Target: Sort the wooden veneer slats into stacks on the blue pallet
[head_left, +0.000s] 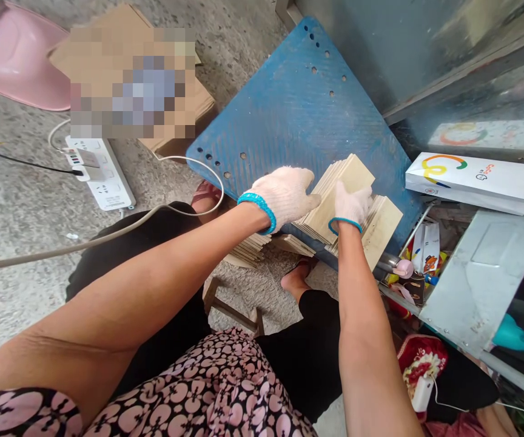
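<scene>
Both hands wear white knit gloves with blue cuffs. Her left hand (284, 194) lies flat and open on a stack of thin wooden sheets (341, 191). Its fingers are stretched out and press on the near left side of the stack. They do not curl around anything. Her right hand (352, 205) is bent over the near edge of the same stack, with the thumb side up. It grips the sheets at that edge.

The stack is pale and fanned out a little. It rests on the near edge of a blue board (298, 115) that has small round holes in it. A second bunch of sheets (387, 224) sits just beside the right hand, touching the first stack. More sheets (250, 249) lie lower down, under the left wrist.

On the gray floor to the left is a white power strip (100, 173) with a black plug in it. A thick gray cable (107, 233) runs across the person's dark lap. Behind the strip is a brown cardboard box (171, 136), and a pink plastic thing (16, 60) sits in the far left corner. To the right lies a long white box (475, 181) with colored rings on it.
</scene>
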The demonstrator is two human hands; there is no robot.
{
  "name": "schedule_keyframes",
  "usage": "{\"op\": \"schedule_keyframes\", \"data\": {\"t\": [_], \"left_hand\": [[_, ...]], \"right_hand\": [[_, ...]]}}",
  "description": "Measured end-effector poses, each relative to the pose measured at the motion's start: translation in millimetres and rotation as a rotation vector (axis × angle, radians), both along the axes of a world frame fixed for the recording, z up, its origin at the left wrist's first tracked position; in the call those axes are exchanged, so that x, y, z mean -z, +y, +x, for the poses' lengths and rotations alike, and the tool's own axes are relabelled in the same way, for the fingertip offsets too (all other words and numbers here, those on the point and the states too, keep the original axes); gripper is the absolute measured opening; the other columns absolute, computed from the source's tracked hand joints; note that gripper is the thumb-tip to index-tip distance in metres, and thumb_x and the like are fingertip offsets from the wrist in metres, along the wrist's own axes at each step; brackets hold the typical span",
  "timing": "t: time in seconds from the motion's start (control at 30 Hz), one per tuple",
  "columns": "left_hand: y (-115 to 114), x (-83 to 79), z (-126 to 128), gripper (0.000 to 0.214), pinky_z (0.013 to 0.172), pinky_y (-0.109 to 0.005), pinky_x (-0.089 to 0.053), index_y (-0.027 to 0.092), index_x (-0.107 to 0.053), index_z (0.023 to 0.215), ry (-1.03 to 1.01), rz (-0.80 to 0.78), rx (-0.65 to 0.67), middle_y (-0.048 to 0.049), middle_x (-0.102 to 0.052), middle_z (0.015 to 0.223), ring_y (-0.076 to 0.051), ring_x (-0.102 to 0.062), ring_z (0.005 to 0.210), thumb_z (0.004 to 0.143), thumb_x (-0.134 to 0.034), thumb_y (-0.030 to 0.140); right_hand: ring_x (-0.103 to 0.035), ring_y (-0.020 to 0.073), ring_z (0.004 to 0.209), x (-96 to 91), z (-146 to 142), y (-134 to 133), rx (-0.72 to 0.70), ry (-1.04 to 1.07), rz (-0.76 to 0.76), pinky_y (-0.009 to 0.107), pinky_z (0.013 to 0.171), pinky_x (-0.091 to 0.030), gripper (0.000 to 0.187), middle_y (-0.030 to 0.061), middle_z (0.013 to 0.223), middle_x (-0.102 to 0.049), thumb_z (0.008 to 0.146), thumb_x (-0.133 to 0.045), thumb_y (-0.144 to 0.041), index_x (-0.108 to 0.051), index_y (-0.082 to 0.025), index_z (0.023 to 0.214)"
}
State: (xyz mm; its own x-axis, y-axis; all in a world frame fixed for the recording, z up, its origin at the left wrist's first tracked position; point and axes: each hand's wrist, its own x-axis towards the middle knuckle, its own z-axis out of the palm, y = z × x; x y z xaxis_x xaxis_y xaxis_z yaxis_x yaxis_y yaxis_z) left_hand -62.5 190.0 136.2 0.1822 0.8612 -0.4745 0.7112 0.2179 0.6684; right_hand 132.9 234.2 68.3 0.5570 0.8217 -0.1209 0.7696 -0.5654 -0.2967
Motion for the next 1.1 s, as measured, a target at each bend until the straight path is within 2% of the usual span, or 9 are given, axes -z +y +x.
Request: {"op": "schedule_keyframes", "data": {"t": [0.1, 0.17, 0.23, 0.33, 0.47, 0.63, 0.87, 1.0, 1.1], "left_hand": [[0.1, -0.9, -0.1, 0.046, 0.085, -0.044, -0.051, 0.025, -0.069, 0.122, 0.0, 0.01, 0.014, -0.0126, -0.07, 0.111, -0.033, -0.064, 0.105, 0.086, -0.052, 0.048], [0.0, -0.9, -0.1, 0.046, 0.083, -0.045, -0.051, 0.024, -0.069, 0.122, 0.004, 0.014, 0.029, -0.0134, -0.07, 0.112, -0.033, -0.065, 0.105, 0.087, -0.052, 0.048], [-0.6, -0.8, 0.2, 0.047, 0.082, -0.045, -0.052, 0.024, -0.068, 0.124, 0.018, 0.024, 0.035, -0.0138, -0.07, 0.113, -0.034, -0.065, 0.105, 0.087, -0.051, 0.048], [-2.2, -1.3, 1.5, 0.048, 0.083, -0.046, -0.051, 0.023, -0.068, 0.124, 0.042, 0.035, 0.054, -0.0141, -0.07, 0.115, -0.035, -0.064, 0.108, 0.087, -0.051, 0.049], [-4.0, -3.5, 3.6, 0.047, 0.085, -0.046, -0.051, 0.022, -0.069, 0.124, 0.047, 0.034, 0.096, -0.0149, -0.069, 0.114, -0.035, -0.064, 0.109, 0.088, -0.051, 0.047], [-3.3, -2.1, 9.6, 0.047, 0.087, -0.045, -0.05, 0.02, -0.068, 0.124, 0.041, 0.036, 0.127, -0.015, -0.068, 0.115, -0.034, -0.063, 0.109, 0.088, -0.05, 0.044], [-2.2, 1.9, 17.2, 0.046, 0.09, -0.045, -0.049, 0.022, -0.068, 0.125, -0.005, 0.006, 0.138, -0.014, -0.068, 0.115, -0.035, -0.061, 0.112, 0.086, -0.054, 0.044], [-3.0, -0.1, 16.8, 0.047, 0.09, -0.045, -0.048, 0.021, -0.067, 0.125, 0.009, 0.008, 0.16, -0.014, -0.068, 0.116, -0.035, -0.061, 0.112, 0.087, -0.053, 0.043], [-3.6, -2.4, 16.5, 0.045, 0.089, -0.044, -0.049, 0.02, -0.067, 0.124, 0.035, 0.002, 0.178, -0.0144, -0.068, 0.116, -0.035, -0.061, 0.111, 0.087, -0.052, 0.042]], "right_hand": [[-0.058, 0.0264, 0.12, -3.5, 9.4, -34.8, -0.163, 0.118, 0.25, 0.042, 0.106, -0.045, 0.053, 0.0161, 0.127, -0.06, 0.088, -0.06, -0.044, -0.054, -0.011, 0.129], [-0.064, 0.0218, 0.103, -0.4, 15.9, -69.6, -0.214, 0.241, 0.293, 0.038, 0.095, -0.052, 0.042, 0.0121, 0.114, -0.066, 0.092, -0.051, -0.044, -0.06, -0.013, 0.118], [-0.065, 0.0211, 0.096, 8.5, 20.3, -108.1, -0.187, 0.247, 0.275, 0.036, 0.09, -0.053, 0.038, 0.0121, 0.107, -0.068, 0.092, -0.05, -0.044, -0.064, -0.012, 0.109], [-0.064, 0.0232, 0.099, 30.1, 21.8, -160.3, -0.164, 0.122, 0.15, 0.037, 0.093, -0.051, 0.032, 0.0145, 0.105, -0.069, 0.091, -0.051, -0.038, -0.067, -0.013, 0.102], [-0.061, 0.0234, 0.102, 58.3, 18.9, -203.6, -0.315, 0.046, 0.006, 0.037, 0.095, -0.049, 0.03, 0.0139, 0.105, -0.069, 0.092, -0.048, -0.029, -0.069, -0.013, 0.106], [-0.057, 0.0254, 0.111, 70.9, 17.2, -216.4, -0.458, -0.044, -0.049, 0.039, 0.099, -0.045, 0.037, 0.0156, 0.12, -0.064, 0.096, -0.046, -0.03, -0.069, -0.013, 0.119], [-0.054, 0.03, 0.114, 63.6, 16.3, -211.2, -0.566, -0.133, -0.299, 0.043, 0.099, -0.042, 0.043, 0.0183, 0.135, -0.056, 0.098, -0.044, -0.031, -0.063, -0.014, 0.132], [-0.05, 0.0326, 0.118, 61.4, 13.6, -214.4, -0.586, -0.147, -0.344, 0.047, 0.102, -0.038, 0.047, 0.0209, 0.139, -0.052, 0.1, -0.042, -0.031, -0.058, -0.012, 0.139], [-0.051, 0.0326, 0.113, 59.0, 11.7, -216.2, -0.599, -0.159, -0.34, 0.048, 0.102, -0.037, 0.047, 0.0218, 0.136, -0.053, 0.1, -0.042, -0.032, -0.058, -0.01, 0.138]]}}
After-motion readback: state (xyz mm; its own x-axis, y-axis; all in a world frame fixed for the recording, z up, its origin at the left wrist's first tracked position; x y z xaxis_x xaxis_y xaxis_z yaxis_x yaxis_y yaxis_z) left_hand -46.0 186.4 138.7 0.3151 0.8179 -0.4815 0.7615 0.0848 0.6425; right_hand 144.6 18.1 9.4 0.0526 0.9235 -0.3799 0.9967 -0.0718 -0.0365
